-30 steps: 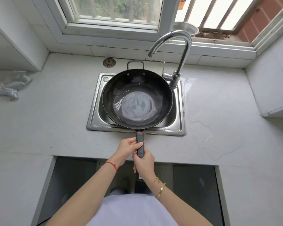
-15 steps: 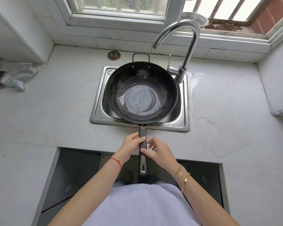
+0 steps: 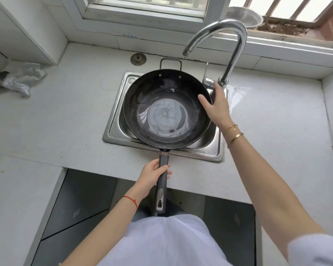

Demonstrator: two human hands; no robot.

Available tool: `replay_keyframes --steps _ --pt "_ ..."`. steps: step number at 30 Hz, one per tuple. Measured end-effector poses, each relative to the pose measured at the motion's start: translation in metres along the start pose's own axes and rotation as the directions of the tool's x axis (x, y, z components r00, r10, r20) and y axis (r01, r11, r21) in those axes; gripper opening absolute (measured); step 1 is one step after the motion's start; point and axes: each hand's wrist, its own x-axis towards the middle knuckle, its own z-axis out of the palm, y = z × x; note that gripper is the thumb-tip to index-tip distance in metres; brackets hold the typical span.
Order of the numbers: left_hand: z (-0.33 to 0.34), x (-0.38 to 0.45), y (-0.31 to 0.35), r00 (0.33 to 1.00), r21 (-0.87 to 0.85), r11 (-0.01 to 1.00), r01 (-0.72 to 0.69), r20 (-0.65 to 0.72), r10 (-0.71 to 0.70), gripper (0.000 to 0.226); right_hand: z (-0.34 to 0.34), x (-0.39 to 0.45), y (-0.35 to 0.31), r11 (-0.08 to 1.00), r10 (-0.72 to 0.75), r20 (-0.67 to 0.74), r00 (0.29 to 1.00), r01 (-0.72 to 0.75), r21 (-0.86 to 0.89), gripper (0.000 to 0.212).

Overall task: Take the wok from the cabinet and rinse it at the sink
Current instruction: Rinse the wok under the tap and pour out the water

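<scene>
A black wok (image 3: 167, 110) sits over the steel sink (image 3: 115, 116), with a thin film of water in its bottom. Its long dark handle (image 3: 161, 181) points toward me over the counter's front edge. My left hand (image 3: 154, 173) grips that handle near the wok. My right hand (image 3: 215, 104) reaches past the wok's right rim, fingers extended and touching the tap's lever at the base of the chrome faucet (image 3: 227, 48). No water runs from the spout.
A silver scouring cloth (image 3: 17, 79) lies at the far left of the white counter (image 3: 56, 121). A round drain strainer (image 3: 138, 59) sits behind the sink. A steel bowl (image 3: 244, 16) rests on the window ledge. A wet patch spreads right of the faucet.
My right hand let go of the wok's handle and moved up and right to the faucet's base. My left hand keeps holding the handle, and the wok stays over the sink.
</scene>
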Motion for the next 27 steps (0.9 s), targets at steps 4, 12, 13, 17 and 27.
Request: replay_keyframes --steps 4,12,13,17,27 --pt "-0.001 0.000 0.000 1.000 -0.038 0.999 0.006 -0.001 -0.006 0.026 0.000 0.053 -0.009 0.999 -0.004 0.062 0.998 0.007 -0.035 0.081" --pt "0.000 -0.001 0.001 1.000 -0.065 0.998 0.023 -0.007 -0.023 0.025 0.012 0.088 -0.010 0.998 -0.006 0.117 0.993 0.014 -0.065 0.085" --pt "-0.001 -0.001 0.002 1.000 -0.064 0.998 0.027 -0.001 -0.027 0.025 0.013 0.088 -0.009 0.998 -0.004 0.121 0.993 0.012 -0.067 0.086" --pt "-0.003 0.000 0.005 0.999 -0.037 0.998 0.041 0.019 -0.040 0.025 0.008 0.091 -0.006 0.994 -0.025 0.186 0.982 0.044 -0.104 0.091" --pt "-0.007 0.001 0.009 0.998 0.045 0.997 0.054 0.034 -0.056 0.025 0.002 0.098 -0.008 0.958 -0.021 0.302 0.953 0.105 -0.265 0.071"
